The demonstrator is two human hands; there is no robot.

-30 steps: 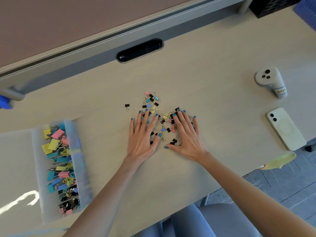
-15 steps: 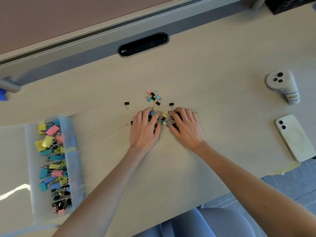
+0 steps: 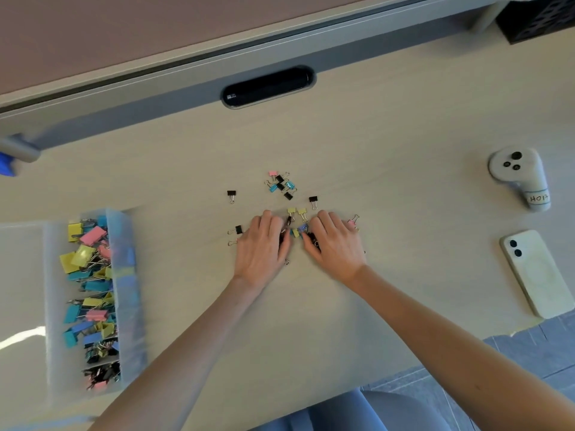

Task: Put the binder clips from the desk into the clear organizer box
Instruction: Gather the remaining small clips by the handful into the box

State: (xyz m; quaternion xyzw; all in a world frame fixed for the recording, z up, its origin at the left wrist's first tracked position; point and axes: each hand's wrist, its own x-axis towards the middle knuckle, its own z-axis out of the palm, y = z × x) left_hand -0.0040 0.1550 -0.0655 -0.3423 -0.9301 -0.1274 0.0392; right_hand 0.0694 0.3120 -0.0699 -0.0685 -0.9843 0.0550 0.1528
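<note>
Binder clips (image 3: 281, 184) lie loose mid-tabletop (image 3: 389, 126), well apart from the clear organizer box (image 3: 124, 275) at my far left, already holding many. A second ago my hands lay flat and spread; now the left hand (image 3: 261, 244) and right hand (image 3: 337, 242) have curled inward, raking clips into one heap, so I judge a scoop comes next. Open tabletop lies leftward; phone (image 3: 538, 275) sits right.

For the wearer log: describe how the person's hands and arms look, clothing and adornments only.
Both arms are bare to the frame's edge, with no sleeves showing. The left hand and right hand wear no gloves, and no rings, watch or bracelets are visible. The fingertips are curled under, so any nail polish is hidden.
</note>
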